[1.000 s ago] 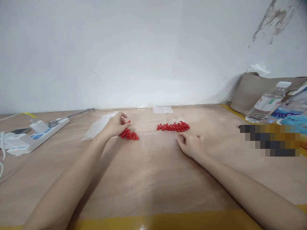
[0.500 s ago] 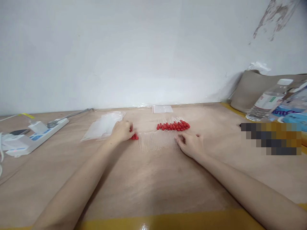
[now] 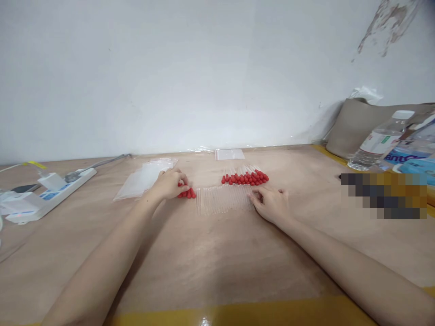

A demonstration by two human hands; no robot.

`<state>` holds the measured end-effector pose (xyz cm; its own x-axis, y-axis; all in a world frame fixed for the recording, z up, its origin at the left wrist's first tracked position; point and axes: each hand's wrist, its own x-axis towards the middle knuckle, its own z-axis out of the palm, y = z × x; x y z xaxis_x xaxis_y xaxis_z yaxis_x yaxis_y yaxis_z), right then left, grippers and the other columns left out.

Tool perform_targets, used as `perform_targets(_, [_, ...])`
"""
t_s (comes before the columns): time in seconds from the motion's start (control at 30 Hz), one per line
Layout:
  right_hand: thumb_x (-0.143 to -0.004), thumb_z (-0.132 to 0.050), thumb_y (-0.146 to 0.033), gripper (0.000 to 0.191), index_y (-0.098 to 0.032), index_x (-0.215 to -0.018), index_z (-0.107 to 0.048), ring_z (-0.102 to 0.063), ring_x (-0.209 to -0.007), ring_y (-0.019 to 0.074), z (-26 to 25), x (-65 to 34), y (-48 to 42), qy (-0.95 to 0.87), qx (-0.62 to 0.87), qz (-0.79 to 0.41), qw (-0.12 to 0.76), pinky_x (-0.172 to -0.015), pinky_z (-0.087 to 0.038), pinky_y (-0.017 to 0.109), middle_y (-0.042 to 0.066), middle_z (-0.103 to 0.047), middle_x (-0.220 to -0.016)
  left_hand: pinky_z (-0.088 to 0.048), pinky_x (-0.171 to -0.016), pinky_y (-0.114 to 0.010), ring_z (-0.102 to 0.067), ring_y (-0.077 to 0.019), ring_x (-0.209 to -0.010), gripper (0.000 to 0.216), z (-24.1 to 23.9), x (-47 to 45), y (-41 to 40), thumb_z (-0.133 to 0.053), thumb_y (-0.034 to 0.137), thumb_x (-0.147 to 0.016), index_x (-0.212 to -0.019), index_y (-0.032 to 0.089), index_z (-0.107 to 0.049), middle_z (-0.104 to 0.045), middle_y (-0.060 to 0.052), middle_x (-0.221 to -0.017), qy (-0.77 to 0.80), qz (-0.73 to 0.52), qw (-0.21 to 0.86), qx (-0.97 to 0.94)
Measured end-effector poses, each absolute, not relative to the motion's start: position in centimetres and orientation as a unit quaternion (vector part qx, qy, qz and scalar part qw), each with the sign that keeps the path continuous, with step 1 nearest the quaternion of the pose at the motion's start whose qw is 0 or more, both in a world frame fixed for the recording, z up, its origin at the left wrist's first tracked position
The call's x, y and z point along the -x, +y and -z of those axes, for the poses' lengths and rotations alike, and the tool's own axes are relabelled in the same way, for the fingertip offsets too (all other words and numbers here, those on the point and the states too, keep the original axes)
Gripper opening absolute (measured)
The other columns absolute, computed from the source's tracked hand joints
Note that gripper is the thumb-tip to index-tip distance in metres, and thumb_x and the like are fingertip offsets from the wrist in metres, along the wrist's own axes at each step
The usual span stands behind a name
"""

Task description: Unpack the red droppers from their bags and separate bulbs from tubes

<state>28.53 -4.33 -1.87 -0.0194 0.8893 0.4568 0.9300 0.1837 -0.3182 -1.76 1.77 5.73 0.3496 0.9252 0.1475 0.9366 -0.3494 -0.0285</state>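
A row of clear glass tubes (image 3: 222, 199) lies flat at the middle of the wooden table (image 3: 217, 253). My left hand (image 3: 168, 184) rests with curled fingers on a small heap of red rubber caps (image 3: 188, 194) at the row's left end; what its fingertips pinch is hidden. At the row's right end my right hand (image 3: 272, 204) lies, fingers curled, its fingertips touching the last tubes. Behind the row sits a second line of tubes fitted with red caps (image 3: 245, 178).
Clear plastic bags (image 3: 142, 179) lie behind my left hand, and a small zip bag (image 3: 230, 154) sits by the wall. A white power strip (image 3: 44, 194) is at the far left. At the right stand a water bottle (image 3: 377, 145), a beige pouch (image 3: 353, 127) and blue packets (image 3: 413, 158).
My left hand came down from above the plastic bags onto the heap of red caps and now covers most of it. My right hand has stayed put.
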Motion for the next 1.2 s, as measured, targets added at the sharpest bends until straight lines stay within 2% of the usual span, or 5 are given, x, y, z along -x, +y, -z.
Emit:
perform_targets(0.33, [-0.08, -0.044, -0.039, 0.022, -0.023, -0.079, -0.058, -0.054, -0.076, 0.0156, 1.9, -28.6, -4.4, -0.711, 0.642, 0.035, 0.285, -0.071, -0.021, 0.034, -0.002, -0.062, -0.076, -0.031, -0.079, -0.033, -0.056, -0.0157, -0.072, 0.011, -5.5, 1.0, 1.2, -0.065, 0.036, -0.064, -0.068, 0.026, -0.066, -0.058, 0.003, -0.077, -0.509, 0.056, -0.013, 0.859])
perform_targets(0.6, [-0.081, -0.042, -0.039, 0.024, -0.023, -0.077, -0.06, -0.053, -0.078, 0.0177, 1.8, -28.7, -4.4, -0.71, 0.646, 0.028, 0.279, -0.071, -0.021, 0.035, 0.0, -0.063, -0.077, -0.033, -0.081, -0.033, -0.055, -0.0178, -0.076, 0.029, -5.9, 1.3, 1.2, -0.073, 0.042, -0.05, -0.074, 0.027, -0.066, -0.058, 0.003, -0.08, -0.507, 0.055, -0.033, 0.859])
perform_targets(0.77, [-0.082, -0.041, -0.037, 0.024, -0.024, -0.081, -0.061, -0.053, -0.081, 0.0177, 1.8, -28.7, -4.3, -0.705, 0.65, 0.023, 0.282, -0.073, -0.022, 0.035, 0.001, -0.064, -0.082, -0.039, -0.074, -0.03, -0.055, -0.0191, -0.08, 0.033, -6.4, -0.1, 0.9, -0.059, 0.05, -0.066, -0.082, 0.022, -0.064, -0.059, -0.002, -0.085, -0.496, 0.151, -0.029, 0.854])
perform_targets(0.9, [-0.084, -0.037, -0.031, 0.027, -0.023, -0.077, -0.061, -0.052, -0.086, 0.0185, 1.8, -28.8, -4.2, -0.701, 0.66, 0.016, 0.27, -0.073, -0.022, 0.035, 0.001, -0.065, -0.088, -0.037, -0.084, -0.033, -0.052, -0.0221, -0.094, 0.025, -5.9, -4.3, 2.3, -0.047, 0.037, -0.077, -0.079, 0.02, -0.065, -0.06, -0.005, -0.093, -0.545, 0.141, -0.012, 0.826])
perform_targets(1.2, [-0.085, -0.033, -0.03, 0.033, -0.021, -0.069, -0.059, -0.052, -0.082, 0.0188, 1.6, -29.3, -3.9, -0.689, 0.667, -0.001, 0.282, -0.071, -0.023, 0.035, 0.003, -0.065, -0.082, -0.042, -0.07, -0.03, -0.059, -0.0193, -0.068, 0.027, -4.7, -9.4, 5.4, -0.065, 0.045, -0.059, -0.064, 0.019, -0.062, -0.065, -0.003, -0.067, -0.597, 0.044, -0.117, 0.793])
